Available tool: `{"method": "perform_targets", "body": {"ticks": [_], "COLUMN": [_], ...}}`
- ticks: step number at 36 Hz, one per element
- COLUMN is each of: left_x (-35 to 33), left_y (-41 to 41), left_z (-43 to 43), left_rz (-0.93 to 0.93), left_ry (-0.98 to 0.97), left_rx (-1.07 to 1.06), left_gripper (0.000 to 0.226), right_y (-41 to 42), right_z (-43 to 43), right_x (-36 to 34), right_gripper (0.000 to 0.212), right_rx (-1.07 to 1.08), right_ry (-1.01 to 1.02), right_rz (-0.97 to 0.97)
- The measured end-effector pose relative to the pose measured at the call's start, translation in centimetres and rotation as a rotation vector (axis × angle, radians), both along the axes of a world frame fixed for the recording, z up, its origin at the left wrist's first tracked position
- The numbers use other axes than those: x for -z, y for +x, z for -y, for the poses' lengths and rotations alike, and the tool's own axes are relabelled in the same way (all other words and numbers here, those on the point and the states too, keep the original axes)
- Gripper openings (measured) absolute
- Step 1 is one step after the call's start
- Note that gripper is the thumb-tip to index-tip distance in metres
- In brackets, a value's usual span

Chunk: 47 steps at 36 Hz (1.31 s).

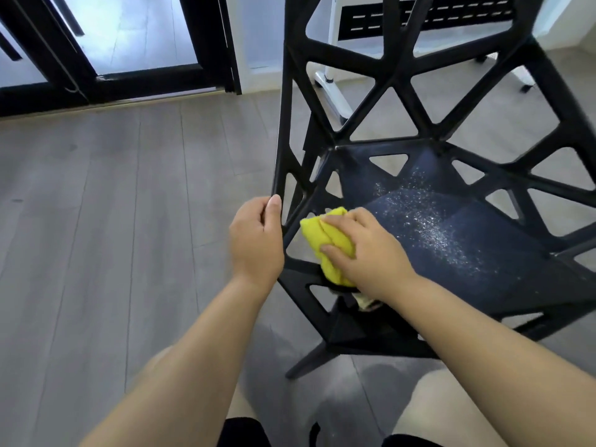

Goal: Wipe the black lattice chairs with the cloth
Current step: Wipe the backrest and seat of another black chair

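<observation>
Cloth [326,241] under right hand [371,254], beside left hand [254,241]

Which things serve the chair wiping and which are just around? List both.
In the job: black lattice chair, yellow cloth, right hand pressing it, left hand gripping the chair's edge, white specks on the seat.
Just around: white wheeled stand, glass door, floor.
</observation>
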<state>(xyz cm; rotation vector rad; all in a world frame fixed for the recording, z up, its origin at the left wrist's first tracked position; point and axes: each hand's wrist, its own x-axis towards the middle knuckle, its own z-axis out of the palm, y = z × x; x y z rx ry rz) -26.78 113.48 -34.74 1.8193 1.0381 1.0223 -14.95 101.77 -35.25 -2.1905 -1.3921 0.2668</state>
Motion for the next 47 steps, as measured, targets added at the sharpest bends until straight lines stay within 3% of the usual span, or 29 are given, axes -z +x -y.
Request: {"method": "perform_targets", "body": {"ticks": [6,12,17,24,29,32,35,39,42,47], "left_x": [0.1,0.4,-0.1,-0.4,-0.7,-0.9,-0.8,-0.4,-0.1,-0.6], "left_y": [2.4,2.3,1.9,1.6,1.2,1.3,1.4,1.0,0.4,-0.7], "left_z": [-2.4,-3.0,-3.2,-3.4,-3.6,-3.5,-3.1,-2.1,-1.1,-0.1], "left_rz": [-0.051,-0.035,-0.069,-0.082,-0.148,-0.164,-0.162,-0.282,-0.25,-0.237], "left_ry": [-0.001,-0.025,-0.011,-0.104,-0.093,-0.096,-0.119,-0.089,-0.041,0.024], "left_rx": [0.08,0.155,0.208,0.263,0.3,0.275,0.262,0.251,0.197,0.19], "left_gripper": [0.04,0.042,0.035,0.031,0.03,0.016,0.003,0.018,0.024,0.016], "right_y": [0.2,-2.3,-3.1,-4.2,-3.8,-2.5,-1.0,0.8,0.7,0.0], "right_z": [-1.6,1.6,3.6,-0.9,-0.2,1.9,3.5,4.0,3.5,3.5], "right_x": [0.1,0.4,1.1,-0.1,0.4,0.6,0.3,-0.4,-0.7,-1.1], "right_gripper": [0.043,0.039,0.038,0.042,0.043,0.044,0.045,0.043,0.042,0.043], "right_rx": [0.169,-0.009,-0.243,-0.06,-0.107,-0.16,-0.065,0.132,0.169,0.163], "right_ry": [0.049,0.281,0.296,0.289,0.275,0.22,0.092,-0.05,-0.13,-0.204], "right_rz": [-0.002,0.102,0.186,0.125,0.12,0.117,0.1,0.012,0.008,0.054]}}
